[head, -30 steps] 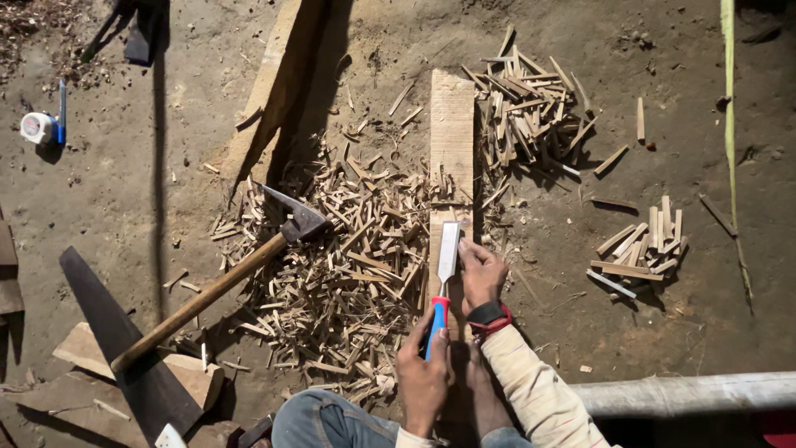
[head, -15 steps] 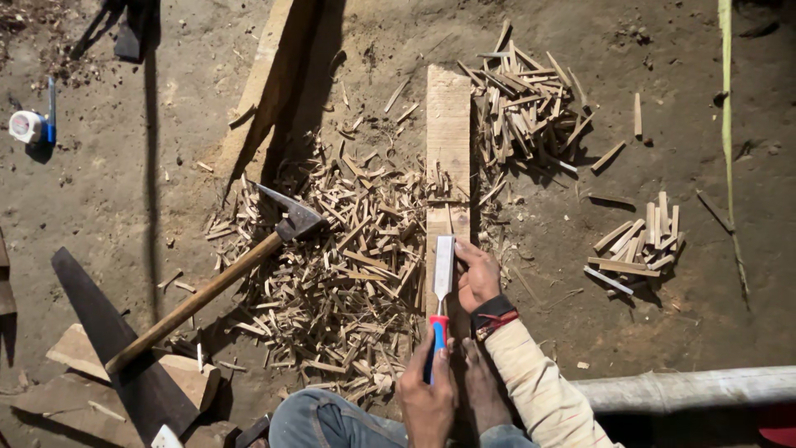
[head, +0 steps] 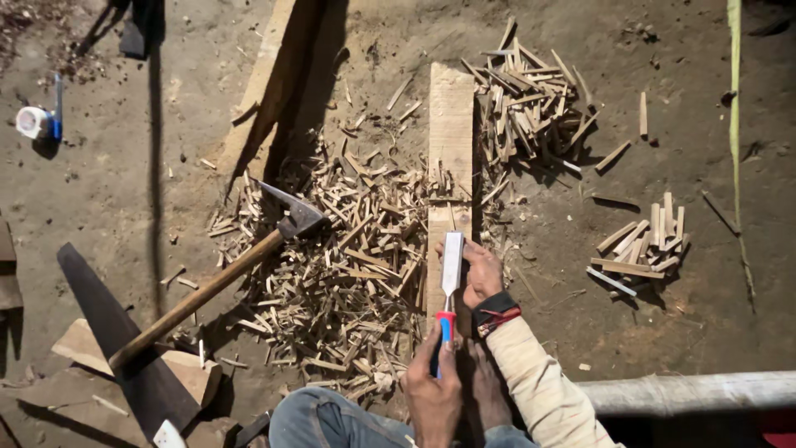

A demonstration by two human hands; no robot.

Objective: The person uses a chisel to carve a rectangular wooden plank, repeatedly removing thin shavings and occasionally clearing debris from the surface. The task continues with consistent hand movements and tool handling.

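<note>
My left hand [head: 433,388] grips the red and blue handle of a chisel [head: 451,264]. Its wide flat metal blade points away from me along a pale wooden plank [head: 451,124] lying on the dirt. My right hand [head: 479,275], with a dark watch and a cream sleeve, is curled against the blade's right side. It pinches a thin wood strip [head: 452,219] that pokes out just beyond the blade tip. A bare foot shows below my hands.
A wooden-handled hammer [head: 217,279] lies left of the plank on a heap of split wood slivers [head: 348,274]. Cut sticks are piled at the top right [head: 526,104] and right [head: 643,245]. A saw blade [head: 124,348], wood blocks, a long board [head: 269,91], a white pipe [head: 688,392] and a tape measure [head: 35,122] lie around.
The chisel blade has slid slightly down the plank toward me, and my right hand has stayed beside it. The hammer and the wood piles have not moved.
</note>
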